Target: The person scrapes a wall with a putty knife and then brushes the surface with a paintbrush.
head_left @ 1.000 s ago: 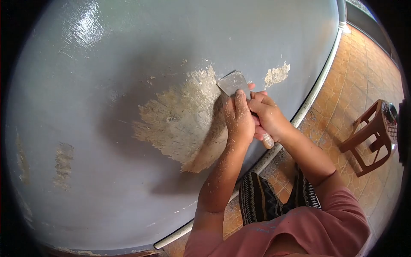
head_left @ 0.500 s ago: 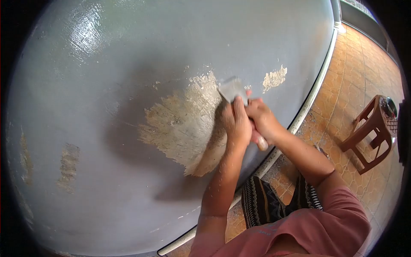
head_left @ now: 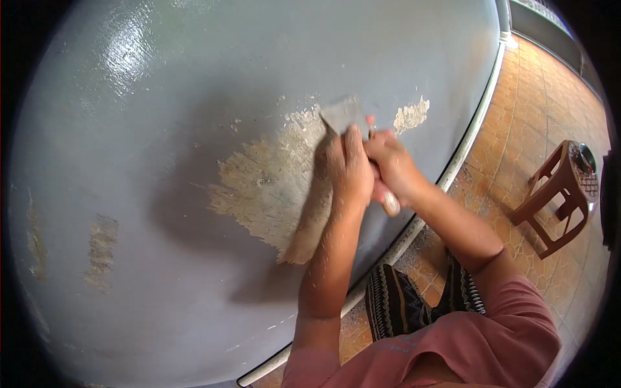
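Note:
A wide metal scraper (head_left: 346,116) lies with its blade against the grey painted wall (head_left: 213,58), at the upper right edge of a large bare patch (head_left: 265,184). My right hand (head_left: 396,167) is closed around its handle, whose pale end shows below the fist. My left hand (head_left: 351,169) is closed on the scraper too, with fingers pressed along the base of the blade. Ragged paint edges surround the bare patch. To the right of the blade is a smaller scraped spot (head_left: 411,115).
A pale pipe (head_left: 475,126) runs along the wall's foot. On the tiled floor (head_left: 495,168) at right stands a brown plastic stool (head_left: 550,194) with a dark round dish (head_left: 586,158) on it. Two narrow scraped marks, one a brownish strip (head_left: 101,249), are at far left.
Both hands and the scraper have moved up and slightly left along the wall. The grip on the scraper looks the same.

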Action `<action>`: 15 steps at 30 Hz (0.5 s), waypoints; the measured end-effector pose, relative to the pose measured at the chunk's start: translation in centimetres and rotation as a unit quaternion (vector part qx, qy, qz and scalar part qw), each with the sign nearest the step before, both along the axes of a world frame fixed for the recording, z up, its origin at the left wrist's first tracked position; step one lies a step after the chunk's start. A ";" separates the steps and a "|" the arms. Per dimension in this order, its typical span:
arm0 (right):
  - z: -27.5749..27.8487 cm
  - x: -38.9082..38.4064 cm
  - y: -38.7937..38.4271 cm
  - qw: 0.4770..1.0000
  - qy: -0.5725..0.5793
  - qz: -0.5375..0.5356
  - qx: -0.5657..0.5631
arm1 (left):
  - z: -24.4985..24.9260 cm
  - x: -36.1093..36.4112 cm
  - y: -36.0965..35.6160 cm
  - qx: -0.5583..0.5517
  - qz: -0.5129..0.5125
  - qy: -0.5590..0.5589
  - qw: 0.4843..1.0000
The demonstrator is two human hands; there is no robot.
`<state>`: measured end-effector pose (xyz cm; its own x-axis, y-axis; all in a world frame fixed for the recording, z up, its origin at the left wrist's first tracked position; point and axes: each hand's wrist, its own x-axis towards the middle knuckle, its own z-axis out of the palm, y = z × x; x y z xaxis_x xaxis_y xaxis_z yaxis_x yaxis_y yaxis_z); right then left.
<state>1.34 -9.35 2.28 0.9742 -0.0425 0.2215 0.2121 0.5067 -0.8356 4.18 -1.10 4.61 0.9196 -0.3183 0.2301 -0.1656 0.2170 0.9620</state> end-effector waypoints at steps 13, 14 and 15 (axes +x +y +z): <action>-2.3 -0.8 0.2 0.999 0.047 -0.020 -0.011 | -3.7 -0.5 0.3 0.008 -0.004 0.045 0.999; -2.0 -1.0 0.4 0.999 0.051 -0.011 -0.002 | -3.4 -0.1 0.4 0.018 -0.013 0.032 0.999; -1.3 -0.7 0.0 0.999 0.048 -0.019 0.001 | -1.8 0.3 0.1 0.025 -0.022 0.019 0.999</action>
